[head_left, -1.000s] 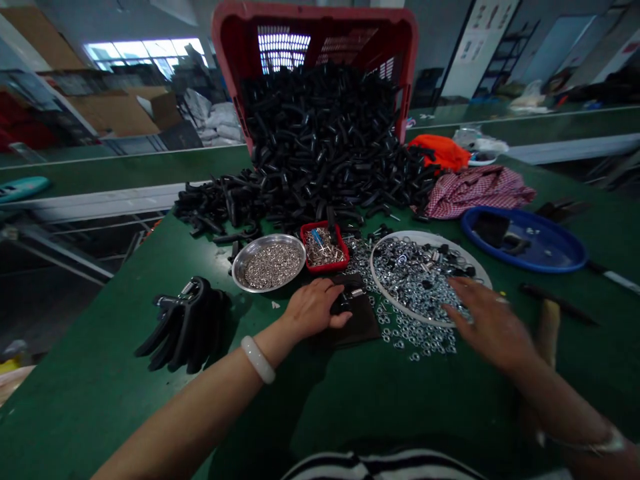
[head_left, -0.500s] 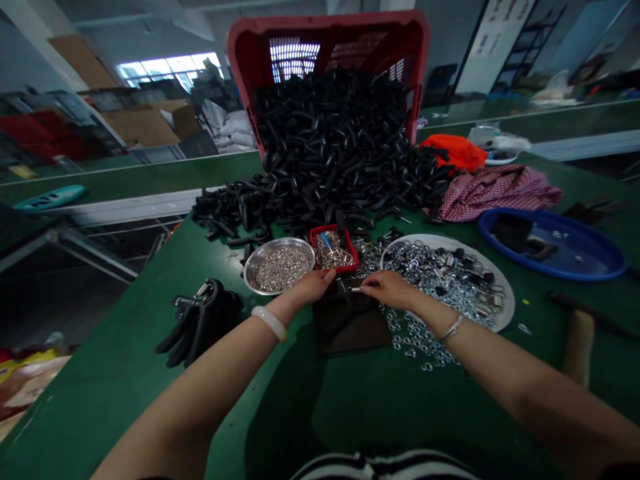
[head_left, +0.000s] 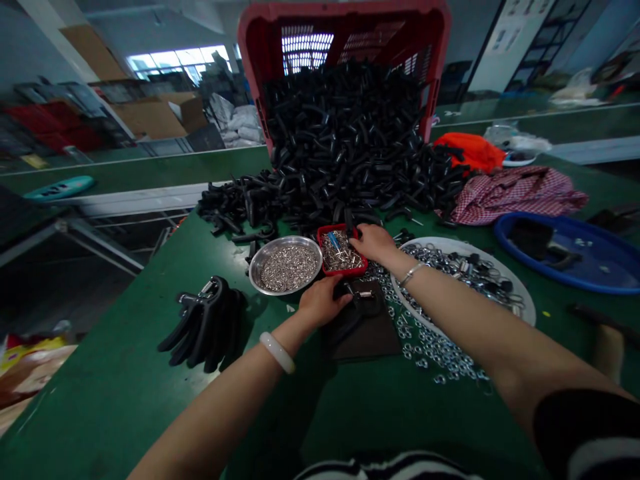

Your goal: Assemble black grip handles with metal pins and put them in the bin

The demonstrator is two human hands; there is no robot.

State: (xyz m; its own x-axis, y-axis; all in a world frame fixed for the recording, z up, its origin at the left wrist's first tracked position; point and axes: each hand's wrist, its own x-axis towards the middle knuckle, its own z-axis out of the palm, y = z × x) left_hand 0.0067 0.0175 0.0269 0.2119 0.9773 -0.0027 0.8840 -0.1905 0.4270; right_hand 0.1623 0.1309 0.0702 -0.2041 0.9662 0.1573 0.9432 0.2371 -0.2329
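My left hand (head_left: pixel 323 301) lies over a black plastic handle (head_left: pixel 350 291) on a dark leather pad (head_left: pixel 367 340), its fingers covering part of the handle. My right hand (head_left: pixel 373 243) reaches the corner of a red tray (head_left: pixel 341 251) of small metal pins, and its fingertips are hidden at the rim. A steel bowl (head_left: pixel 286 267) of tiny silver parts stands to the left of the tray. A white plate (head_left: pixel 525 307) heaped with metal rings lies under my right forearm, with loose rings (head_left: pixel 435 350) spilled beside it.
A tipped red crate (head_left: pixel 340 33) spills a large heap of black curved handles (head_left: pixel 345 140) across the green table. Assembled black hand grips (head_left: pixel 207 323) lie at left. A checked cloth (head_left: pixel 515 197) and a blue tray (head_left: pixel 565 283) sit at right.
My right hand has moved away from the handle, up and left to the red tray. My left hand stays at the pad. The view has shifted slightly, so the table contents appear further right.
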